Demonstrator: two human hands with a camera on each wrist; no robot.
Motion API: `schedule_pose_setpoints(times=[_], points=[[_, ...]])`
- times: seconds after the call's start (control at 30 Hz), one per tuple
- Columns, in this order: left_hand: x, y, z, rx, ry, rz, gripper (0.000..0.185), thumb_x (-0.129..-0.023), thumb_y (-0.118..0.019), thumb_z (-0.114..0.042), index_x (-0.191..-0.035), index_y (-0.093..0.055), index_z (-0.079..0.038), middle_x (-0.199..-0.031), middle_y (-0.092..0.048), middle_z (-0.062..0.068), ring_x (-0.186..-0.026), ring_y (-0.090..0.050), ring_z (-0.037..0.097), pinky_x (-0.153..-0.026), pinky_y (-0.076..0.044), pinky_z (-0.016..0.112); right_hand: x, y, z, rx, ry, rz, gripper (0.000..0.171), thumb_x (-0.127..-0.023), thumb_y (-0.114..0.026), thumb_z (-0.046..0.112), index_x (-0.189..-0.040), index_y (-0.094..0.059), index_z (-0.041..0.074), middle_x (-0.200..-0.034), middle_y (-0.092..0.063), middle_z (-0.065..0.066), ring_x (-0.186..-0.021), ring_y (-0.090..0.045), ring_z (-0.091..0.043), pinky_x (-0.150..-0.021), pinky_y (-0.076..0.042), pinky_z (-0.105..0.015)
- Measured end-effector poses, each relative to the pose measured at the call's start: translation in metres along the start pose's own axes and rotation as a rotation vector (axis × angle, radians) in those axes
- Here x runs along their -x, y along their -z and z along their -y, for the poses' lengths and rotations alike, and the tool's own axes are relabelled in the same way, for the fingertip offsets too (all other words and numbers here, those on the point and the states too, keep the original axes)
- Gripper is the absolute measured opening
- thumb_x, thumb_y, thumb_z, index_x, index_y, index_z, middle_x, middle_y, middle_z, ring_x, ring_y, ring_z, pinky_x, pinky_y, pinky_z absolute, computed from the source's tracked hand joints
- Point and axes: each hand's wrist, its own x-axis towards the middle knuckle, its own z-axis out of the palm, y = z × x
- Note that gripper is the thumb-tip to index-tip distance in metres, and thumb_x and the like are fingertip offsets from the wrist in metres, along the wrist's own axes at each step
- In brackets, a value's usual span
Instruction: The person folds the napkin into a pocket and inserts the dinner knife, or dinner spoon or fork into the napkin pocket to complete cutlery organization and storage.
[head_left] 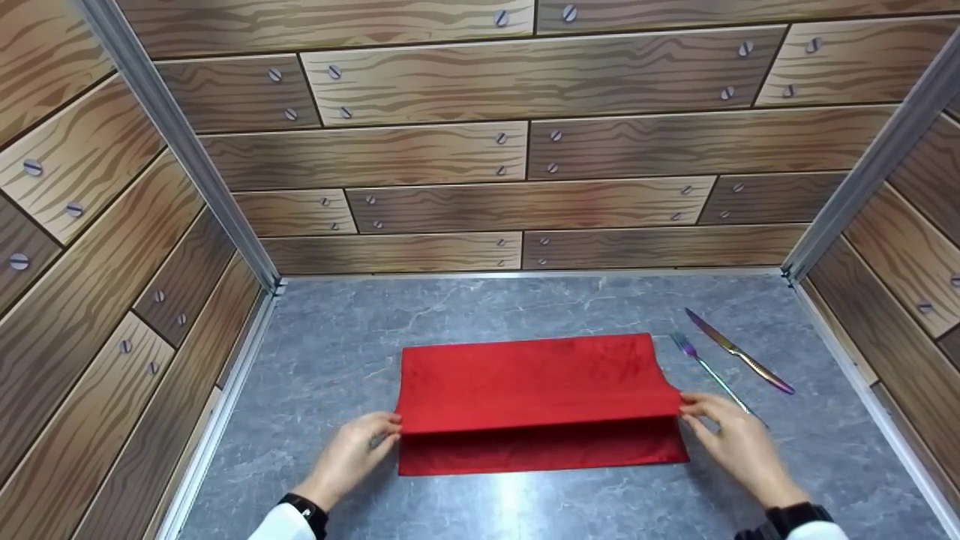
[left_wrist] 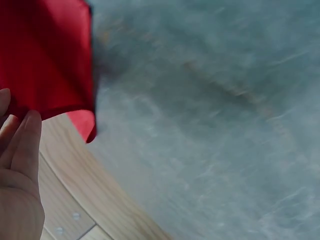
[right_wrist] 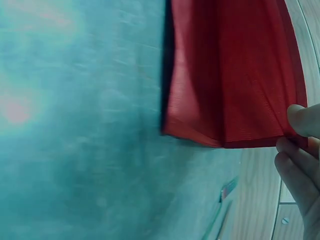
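Observation:
A red cloth [head_left: 525, 382], partly folded over itself, lies in the middle of the grey marbled surface. Its upper layer is lifted at the near edge, and a darker lower layer [head_left: 544, 448] shows beneath. At the left corner of that raised edge, my left hand [head_left: 352, 454] pinches the fabric between thumb and fingers. My right hand [head_left: 739, 442] pinches the opposite corner; the right wrist view shows thumb and fingertips on the red cloth [right_wrist: 255, 75]. In the left wrist view the cloth [left_wrist: 45, 55] hangs from the left fingers.
Right of the cloth lie a fork [head_left: 701, 360] with an iridescent finish and a matching knife [head_left: 739, 351], both slanted. The fork's handle end runs close by the right hand. Wood-patterned panels [head_left: 525, 150] wall the back and both sides, with metal rails [head_left: 225, 416] along the edges.

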Motion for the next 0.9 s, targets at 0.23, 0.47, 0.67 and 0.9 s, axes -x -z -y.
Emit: schedule_pose_setpoints(times=[0.23,0.47,0.67,0.9], points=[[0.015,-0.006,0.002,-0.126,-0.039,0.116,0.011,-0.091,-0.075,-0.009,-0.101,-0.079,-0.008,-0.115,-0.077,0.007,-0.105,-0.075,0.025,-0.091,-0.062,0.039,0.022,-0.007,0.002,-0.031,0.035,0.014,0.03,-0.064,-0.092,-0.004,-0.087,-0.081,0.012,-0.103,-0.079,-0.004,-0.089,-0.075,-0.026,-0.091,-0.045,-0.001],[0.023,-0.014,0.004,-0.195,-0.134,0.16,0.014,-0.091,-0.076,-0.01,-0.104,-0.08,-0.006,-0.116,-0.077,0.009,-0.102,-0.076,0.026,-0.086,-0.064,0.037,0.039,-0.015,-0.001,-0.044,-0.006,0.077,0.027,-0.066,-0.092,-0.002,-0.087,-0.083,0.013,-0.103,-0.079,-0.001,-0.091,-0.075,-0.023,-0.09,-0.043,0.001],[0.03,-0.021,0.008,-0.222,-0.183,0.149,0.013,-0.09,-0.077,-0.011,-0.102,-0.081,-0.008,-0.114,-0.077,0.008,-0.098,-0.077,0.024,-0.082,-0.064,0.036,0.049,-0.019,-0.001,-0.01,-0.052,0.132,0.025,-0.068,-0.091,0.0,-0.085,-0.082,0.016,-0.103,-0.079,0.003,-0.092,-0.076,-0.02,-0.088,-0.044,0.001],[0.032,-0.026,0.008,-0.281,-0.189,0.153,0.011,-0.089,-0.078,-0.015,-0.099,-0.082,-0.01,-0.112,-0.076,0.007,-0.094,-0.076,0.024,-0.078,-0.064,0.036,0.051,-0.019,0.001,0.065,-0.043,0.174,0.024,-0.07,-0.091,0.004,-0.087,-0.082,0.018,-0.106,-0.077,0.003,-0.094,-0.075,-0.019,-0.086,-0.051,-0.009]])
